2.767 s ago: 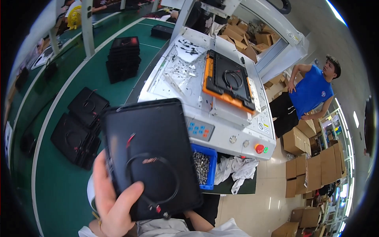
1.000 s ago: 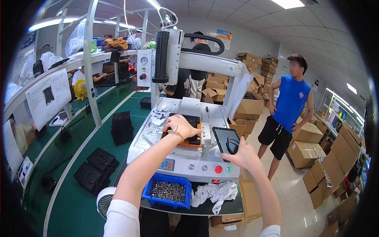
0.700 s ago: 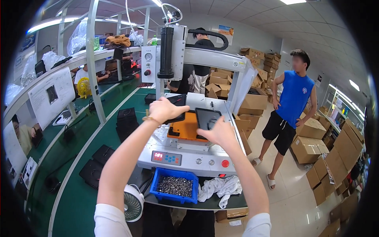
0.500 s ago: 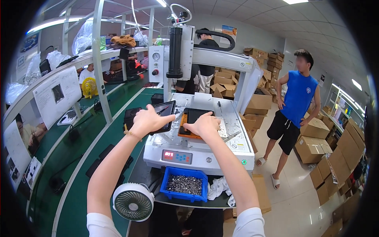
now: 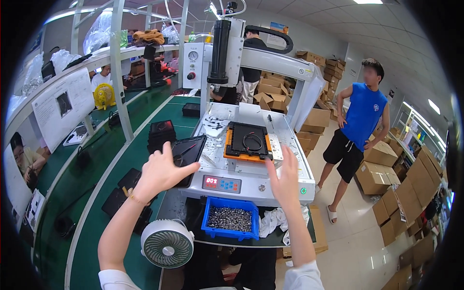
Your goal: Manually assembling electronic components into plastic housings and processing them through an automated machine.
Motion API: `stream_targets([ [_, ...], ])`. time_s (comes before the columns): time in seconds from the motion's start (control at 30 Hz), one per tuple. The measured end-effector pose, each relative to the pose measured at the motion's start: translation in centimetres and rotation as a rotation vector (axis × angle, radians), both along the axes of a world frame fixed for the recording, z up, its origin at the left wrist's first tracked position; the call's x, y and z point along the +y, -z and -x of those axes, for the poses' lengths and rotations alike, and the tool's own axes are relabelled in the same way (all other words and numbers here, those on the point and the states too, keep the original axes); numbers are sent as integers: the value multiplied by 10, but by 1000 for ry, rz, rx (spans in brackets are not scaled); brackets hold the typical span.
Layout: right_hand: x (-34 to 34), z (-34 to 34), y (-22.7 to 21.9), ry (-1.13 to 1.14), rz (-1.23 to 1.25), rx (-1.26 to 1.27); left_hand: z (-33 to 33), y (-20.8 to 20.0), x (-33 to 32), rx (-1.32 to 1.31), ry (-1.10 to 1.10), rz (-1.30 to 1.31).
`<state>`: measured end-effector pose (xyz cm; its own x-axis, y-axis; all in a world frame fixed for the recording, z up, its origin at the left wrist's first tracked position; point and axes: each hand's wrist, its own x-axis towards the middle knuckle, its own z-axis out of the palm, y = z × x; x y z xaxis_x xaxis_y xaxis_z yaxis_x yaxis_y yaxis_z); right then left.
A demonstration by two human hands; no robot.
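Black panel now in left hand; right hand has let go, open.

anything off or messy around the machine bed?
Mostly tidy. Loose scraps lie scattered on the bed's far left corner, and crumpled rags sit heaped beside the blue bin. The black panel sits square in its orange jig. No spill or damage visible.

Bright ceiling panels light a pale tiled floor stacked with cardboard boxes.
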<state>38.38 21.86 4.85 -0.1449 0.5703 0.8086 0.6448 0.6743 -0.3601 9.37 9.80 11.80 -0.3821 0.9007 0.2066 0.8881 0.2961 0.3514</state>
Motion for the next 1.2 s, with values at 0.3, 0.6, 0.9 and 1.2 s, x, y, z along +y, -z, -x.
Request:
stream_targets([
  [0.3, -58, -98, 93, 339, 93, -196, -52, 1, -23, 34, 211, -130],
  [0.6, -89, -72, 64, -222, 327, 319, -112, 26, -52, 74, 441, -205],
  [0.9, -119, -44, 58, -962, 1125, 958, -111, 80, -68, -203, 611, -220],
  [1.2, -130, -54, 53, -1040, 1250, 801, -148, 135, -100, -2637, 532, 287],
])
